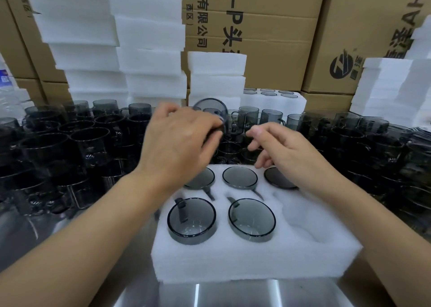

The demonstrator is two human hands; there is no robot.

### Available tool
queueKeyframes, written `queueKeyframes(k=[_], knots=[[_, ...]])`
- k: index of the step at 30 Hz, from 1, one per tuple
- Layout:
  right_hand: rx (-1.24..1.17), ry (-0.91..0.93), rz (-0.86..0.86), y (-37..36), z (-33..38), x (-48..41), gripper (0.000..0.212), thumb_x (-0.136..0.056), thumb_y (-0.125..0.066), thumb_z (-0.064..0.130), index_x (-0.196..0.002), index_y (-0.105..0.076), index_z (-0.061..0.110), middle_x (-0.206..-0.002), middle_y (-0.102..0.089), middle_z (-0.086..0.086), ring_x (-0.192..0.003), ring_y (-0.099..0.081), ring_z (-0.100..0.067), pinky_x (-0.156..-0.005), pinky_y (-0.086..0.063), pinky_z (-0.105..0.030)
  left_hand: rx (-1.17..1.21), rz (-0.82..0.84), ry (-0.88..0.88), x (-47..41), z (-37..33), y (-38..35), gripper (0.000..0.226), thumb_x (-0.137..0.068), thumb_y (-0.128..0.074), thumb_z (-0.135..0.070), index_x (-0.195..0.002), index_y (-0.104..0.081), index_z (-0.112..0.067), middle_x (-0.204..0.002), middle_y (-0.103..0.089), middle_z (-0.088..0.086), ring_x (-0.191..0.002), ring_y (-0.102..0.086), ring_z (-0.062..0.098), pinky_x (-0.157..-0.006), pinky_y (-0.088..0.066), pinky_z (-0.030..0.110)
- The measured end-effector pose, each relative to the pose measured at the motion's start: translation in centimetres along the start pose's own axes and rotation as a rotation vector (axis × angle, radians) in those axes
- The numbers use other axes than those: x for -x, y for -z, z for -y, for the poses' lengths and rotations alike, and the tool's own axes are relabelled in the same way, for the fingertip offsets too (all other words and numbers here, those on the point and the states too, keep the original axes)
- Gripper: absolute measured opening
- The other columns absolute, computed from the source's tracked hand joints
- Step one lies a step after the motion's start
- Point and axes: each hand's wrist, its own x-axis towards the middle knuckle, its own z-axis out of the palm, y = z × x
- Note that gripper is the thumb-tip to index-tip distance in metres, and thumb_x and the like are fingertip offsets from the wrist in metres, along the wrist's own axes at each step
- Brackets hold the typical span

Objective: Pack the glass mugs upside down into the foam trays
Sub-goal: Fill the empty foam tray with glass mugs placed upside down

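A white foam tray (256, 262) lies in front of me on a metal table. Several smoky grey glass mugs sit upside down in its pockets, such as one at the front left (191, 220) and one at the front middle (251, 219). The front right pocket (310, 215) is empty. My left hand (179, 138) grips a grey glass mug (211, 110), tilted with its base toward me, above the tray's back edge. My right hand (282, 150) hovers over the tray's back right with loosely curled fingers and holds nothing.
Many upright grey mugs (70, 143) crowd the table left, behind and right (373, 143) of the tray. Stacks of white foam trays (149, 50) and cardboard boxes (268, 27) stand behind. A filled foam tray (275, 99) sits at the back.
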Motion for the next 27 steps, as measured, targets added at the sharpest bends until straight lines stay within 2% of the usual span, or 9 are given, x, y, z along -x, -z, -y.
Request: queueKeyframes(k=[2,6,9,12,15,19,21,24,27], knots=[[-0.113,-0.043,-0.024,0.0,-0.1,-0.2,0.041,-0.081,-0.052,0.066,-0.093,-0.064,0.03,-0.085,-0.069,0.012,-0.066,-0.068,-0.013,-0.066,-0.052,-0.027,0.06,-0.001,-0.086,0.3,-0.9,-0.5,0.008,-0.081,-0.071,-0.018,-0.085,-0.072,-0.012,-0.074,-0.072,0.0,-0.066,-0.067,0.022,-0.078,-0.034,0.035],[-0.273,-0.113,-0.024,-0.4,0.0,-0.5,0.04,-0.076,-0.055,0.061,-0.094,-0.064,0.028,-0.082,-0.069,0.013,-0.07,-0.071,-0.018,-0.061,-0.054,-0.024,0.128,0.01,-0.191,0.4,-1.0,-0.7,0.009,-0.085,-0.069,-0.019,-0.085,-0.073,-0.011,-0.075,-0.071,-0.002,-0.069,-0.067,0.02,-0.079,-0.037,0.033],[-0.342,-0.138,-0.02,-0.4,0.0,-0.6,0.043,-0.069,-0.063,0.061,-0.091,-0.066,0.024,-0.086,-0.071,0.006,-0.071,-0.07,-0.019,-0.062,-0.054,-0.025,0.183,0.054,-0.252,0.5,-0.8,-0.7,0.011,-0.087,-0.067,-0.019,-0.088,-0.073,-0.009,-0.079,-0.071,0.0,-0.074,-0.068,0.021,-0.079,-0.037,0.032],[-0.355,-0.139,-0.014,-0.4,-0.3,-0.6,0.043,-0.061,-0.07,0.058,-0.089,-0.068,0.025,-0.093,-0.072,-0.006,-0.077,-0.07,-0.021,-0.064,-0.053,-0.024,0.205,0.096,-0.275,0.5,-0.9,-0.8,0.014,-0.088,-0.064,-0.019,-0.088,-0.074,-0.009,-0.082,-0.071,0.0,-0.077,-0.068,0.021,-0.076,-0.039,0.033],[-0.381,-0.143,-0.025,-0.3,-0.6,-0.6,0.028,-0.066,-0.073,0.047,-0.084,-0.07,0.026,-0.098,-0.071,-0.012,-0.075,-0.068,-0.018,-0.063,-0.053,-0.023,0.241,0.111,-0.25,0.5,-0.8,-1.0,0.015,-0.088,-0.063,-0.02,-0.089,-0.074,-0.01,-0.086,-0.072,0.0,-0.082,-0.068,0.022,-0.074,-0.041,0.035],[-0.407,-0.134,-0.067,-0.2,-0.9,-0.8,0.019,-0.07,-0.07,0.041,-0.082,-0.07,0.027,-0.087,-0.07,-0.005,-0.069,-0.066,-0.014,-0.061,-0.053,-0.024,0.341,0.09,-0.129,0.8,-0.7,-1.4,0.019,-0.085,-0.068,-0.021,-0.097,-0.075,-0.008,-0.105,-0.069,0.006,-0.097,-0.063,0.025,-0.079,-0.049,0.042],[-0.434,-0.128,-0.092,-0.1,-0.9,-0.9,0.021,-0.072,-0.067,0.038,-0.086,-0.067,0.023,-0.079,-0.07,0.001,-0.065,-0.066,-0.012,-0.06,-0.053,-0.024,0.414,0.083,-0.025,0.9,-0.7,-1.4,0.031,-0.085,-0.065,-0.026,-0.11,-0.07,-0.008,-0.114,-0.063,0.006,-0.107,-0.056,0.02,-0.094,-0.045,0.033],[-0.44,-0.125,-0.096,0.0,-0.9,-0.9,0.027,-0.071,-0.065,0.036,-0.093,-0.064,0.02,-0.081,-0.072,-0.002,-0.07,-0.066,-0.015,-0.061,-0.053,-0.025,0.523,0.209,0.188,1.1,-0.6,-1.3,0.062,-0.079,-0.061,-0.046,-0.135,-0.052,-0.02,-0.124,-0.046,-0.012,-0.116,-0.047,0.006,-0.098,-0.037,0.016],[-0.455,-0.111,-0.101,-0.1,-0.9,-0.9,0.031,-0.07,-0.063,0.032,-0.098,-0.063,0.019,-0.085,-0.072,-0.004,-0.075,-0.066,-0.017,-0.061,-0.052,-0.024,0.554,0.352,0.346,1.3,-0.5,-1.7,0.078,-0.071,-0.062,-0.062,-0.14,-0.039,-0.035,-0.125,-0.043,-0.024,-0.115,-0.046,-0.006,-0.092,-0.04,0.018]])
